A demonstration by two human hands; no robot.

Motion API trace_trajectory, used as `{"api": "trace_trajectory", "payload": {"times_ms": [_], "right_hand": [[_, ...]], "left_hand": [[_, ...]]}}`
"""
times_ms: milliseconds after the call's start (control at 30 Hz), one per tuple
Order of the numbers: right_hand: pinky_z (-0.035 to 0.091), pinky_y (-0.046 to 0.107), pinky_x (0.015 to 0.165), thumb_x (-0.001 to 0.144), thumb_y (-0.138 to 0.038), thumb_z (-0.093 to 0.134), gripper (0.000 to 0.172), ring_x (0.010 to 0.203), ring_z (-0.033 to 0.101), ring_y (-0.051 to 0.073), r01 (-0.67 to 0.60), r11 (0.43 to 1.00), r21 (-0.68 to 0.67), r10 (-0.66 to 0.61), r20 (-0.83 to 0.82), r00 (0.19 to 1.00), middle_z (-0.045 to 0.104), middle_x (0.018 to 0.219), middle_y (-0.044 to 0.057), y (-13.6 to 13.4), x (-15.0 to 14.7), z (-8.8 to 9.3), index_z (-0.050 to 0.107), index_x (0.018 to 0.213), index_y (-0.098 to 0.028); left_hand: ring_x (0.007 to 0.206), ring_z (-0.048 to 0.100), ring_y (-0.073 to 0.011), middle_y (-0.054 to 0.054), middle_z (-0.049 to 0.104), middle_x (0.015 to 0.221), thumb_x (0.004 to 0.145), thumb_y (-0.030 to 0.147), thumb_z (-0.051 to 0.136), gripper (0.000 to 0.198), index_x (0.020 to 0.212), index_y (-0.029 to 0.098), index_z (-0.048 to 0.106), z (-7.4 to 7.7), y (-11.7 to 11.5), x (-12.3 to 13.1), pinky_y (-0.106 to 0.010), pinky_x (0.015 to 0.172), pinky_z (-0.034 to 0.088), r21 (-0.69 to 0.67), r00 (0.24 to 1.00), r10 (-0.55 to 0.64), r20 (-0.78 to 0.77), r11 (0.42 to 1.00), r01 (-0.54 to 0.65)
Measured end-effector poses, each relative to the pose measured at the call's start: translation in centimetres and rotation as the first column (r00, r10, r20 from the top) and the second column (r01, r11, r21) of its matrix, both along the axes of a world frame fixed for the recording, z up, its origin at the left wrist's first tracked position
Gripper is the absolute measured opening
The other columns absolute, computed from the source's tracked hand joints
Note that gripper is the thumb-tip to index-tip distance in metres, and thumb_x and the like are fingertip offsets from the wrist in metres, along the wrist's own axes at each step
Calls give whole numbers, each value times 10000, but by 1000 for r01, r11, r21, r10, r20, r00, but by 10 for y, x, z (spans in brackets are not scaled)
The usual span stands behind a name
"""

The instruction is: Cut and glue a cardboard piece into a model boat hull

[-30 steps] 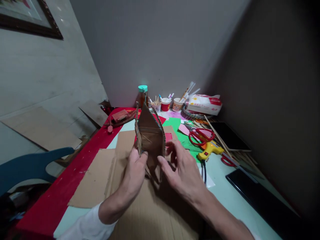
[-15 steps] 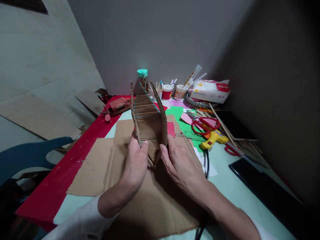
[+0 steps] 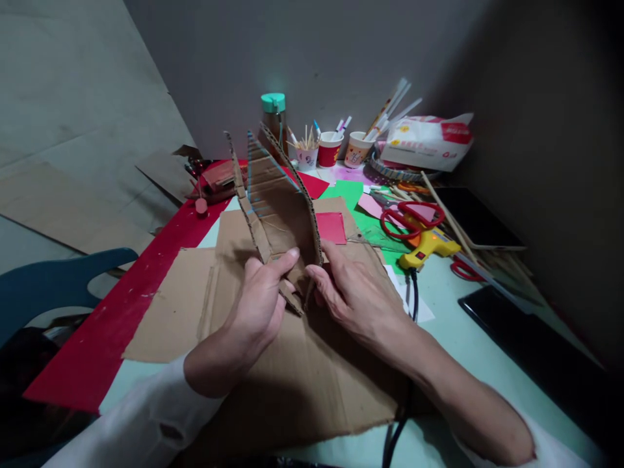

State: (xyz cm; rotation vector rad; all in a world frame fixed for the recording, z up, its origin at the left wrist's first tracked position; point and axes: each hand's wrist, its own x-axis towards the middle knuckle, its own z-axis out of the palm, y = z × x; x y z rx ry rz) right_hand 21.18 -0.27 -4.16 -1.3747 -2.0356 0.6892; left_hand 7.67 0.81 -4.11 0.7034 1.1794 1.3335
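A boat-shaped cardboard model [image 3: 275, 201] with two pointed side walls and blue-marked edges is held up above the table, tilted away to the left. My left hand [image 3: 260, 299] grips its lower left wall, thumb stretched across the inside. My right hand [image 3: 355, 296] pinches the lower right wall with its fingers. Both hands hover over a large flat cardboard sheet [image 3: 292, 383].
Right of the hands lie a yellow glue gun [image 3: 429, 246] with a black cord, red scissors [image 3: 407, 218], wooden sticks and green and pink paper. Cups of pens [image 3: 330, 148], a green-capped bottle [image 3: 273, 117] and a tissue pack [image 3: 426, 142] stand by the wall. A blue chair [image 3: 53, 283] is at left.
The cardboard model has tipped further away and to the left, showing more of its inside. Both hands stay on its base; the view has dropped lower over the table.
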Motion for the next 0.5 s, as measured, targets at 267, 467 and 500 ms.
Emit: {"api": "trace_trajectory", "payload": {"times_ms": [267, 467, 500], "right_hand": [[213, 257, 521, 985, -271, 384, 298, 498, 328, 130, -38, 991, -131, 40, 13, 999, 428, 628, -32, 0, -5, -2, 521, 1215, -141], [251, 248, 508, 972, -312, 328, 441, 510, 401, 150, 2, 989, -147, -5, -21, 1000, 512, 649, 11, -3, -11, -16, 474, 1341, -118], [258, 249, 505, 969, -312, 321, 455, 514, 418, 154, 13, 990, -141, -17, -29, 999, 532, 659, 24, -3, -13, -18, 468, 1348, -108]], "left_hand": [[977, 689, -246, -59, 744, 988, 675, 316, 776, 363, 988, 174, 662, -24, 4, -1, -401, 973, 494, 60, 994, 50, -93, 997, -44], [1027, 705, -297, -111, 766, 1029, 718, 339, 747, 389, 1044, 140, 677, -27, 2, 2, -412, 952, 528, 116, 988, 74, -133, 992, -59], [1039, 704, -298, -114, 766, 1036, 730, 341, 737, 387, 1055, 139, 674, -27, 1, 2, -411, 955, 529, 127, 987, 82, -138, 990, -64]]}}
